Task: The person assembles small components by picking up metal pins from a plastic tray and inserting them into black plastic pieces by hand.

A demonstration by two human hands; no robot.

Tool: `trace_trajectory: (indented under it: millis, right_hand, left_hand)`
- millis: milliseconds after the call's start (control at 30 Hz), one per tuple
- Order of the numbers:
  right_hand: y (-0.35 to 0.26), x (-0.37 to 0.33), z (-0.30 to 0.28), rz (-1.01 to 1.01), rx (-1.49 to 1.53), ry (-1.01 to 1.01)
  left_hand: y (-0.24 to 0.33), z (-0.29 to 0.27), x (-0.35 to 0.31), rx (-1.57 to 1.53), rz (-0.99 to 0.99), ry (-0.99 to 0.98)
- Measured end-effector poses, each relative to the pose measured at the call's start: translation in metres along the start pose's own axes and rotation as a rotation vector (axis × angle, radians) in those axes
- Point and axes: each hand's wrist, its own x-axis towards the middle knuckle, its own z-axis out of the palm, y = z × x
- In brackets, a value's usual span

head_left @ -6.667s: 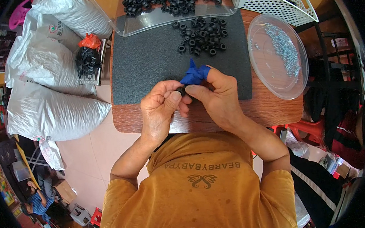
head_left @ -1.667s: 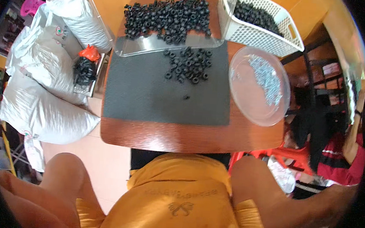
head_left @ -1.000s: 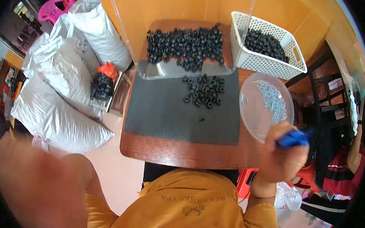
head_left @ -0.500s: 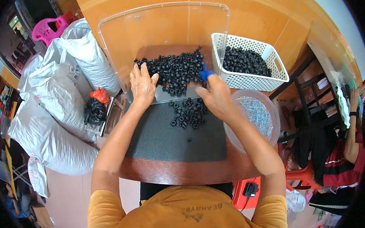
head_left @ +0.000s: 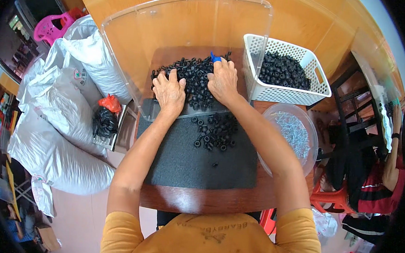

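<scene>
A heap of small black ring-shaped pieces (head_left: pixel 196 86) lies within the outline of a large clear plastic lid or tray (head_left: pixel 122 70). My left hand (head_left: pixel 169 93) rests on the heap's left part, fingers spread. On its right side lies my right hand (head_left: pixel 224 83), fingers apart and thumb out, fingertips partly lost among the pieces. A small blue piece (head_left: pixel 215 57) shows at my right index finger; whether it is worn or held I cannot make out. Nearer me, a smaller cluster of the same black pieces (head_left: pixel 214 131) sits on a dark grey mat (head_left: pixel 195 170), one piece lying apart.
A white perforated basket (head_left: pixel 283 93) of black pieces stands at the back right. Below it is a clear round tub (head_left: pixel 313 156) of small bluish pieces. White sacks (head_left: pixel 55 150) fill the left side. At far right, a person's arm (head_left: pixel 391 156) reaches up beside a red stool (head_left: pixel 330 199).
Both hands have moved onto the heap, and my right hand has swung inward and farther from me. The heap looks more gathered between them. The whole view has shifted slightly.
</scene>
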Motion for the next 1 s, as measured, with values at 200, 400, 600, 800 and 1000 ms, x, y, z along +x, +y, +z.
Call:
trace_trajectory:
  millis: [200,400,600,800,1000]
  right_hand:
    - [0.008,-0.008,0.007,-0.116,0.09,-0.068]
    - [0.01,-0.022,-0.012,-0.16,0.075,-0.07]
    - [0.008,-0.052,-0.064,-0.266,0.227,0.065]
    - [0.014,-0.108,-0.104,-0.108,0.317,-0.046]
    - [-0.004,-0.138,-0.125,0.006,0.493,-0.149]
  left_hand:
    - [0.001,0.0,-0.005,-0.075,0.067,-0.048]
    - [0.004,-0.01,-0.018,-0.085,0.116,-0.174]
    - [0.008,-0.062,-0.041,-0.381,0.344,-0.047]
    - [0.018,-0.107,-0.099,-0.577,0.296,-0.325]
    - [0.024,-0.094,-0.115,-0.421,0.423,-0.322]
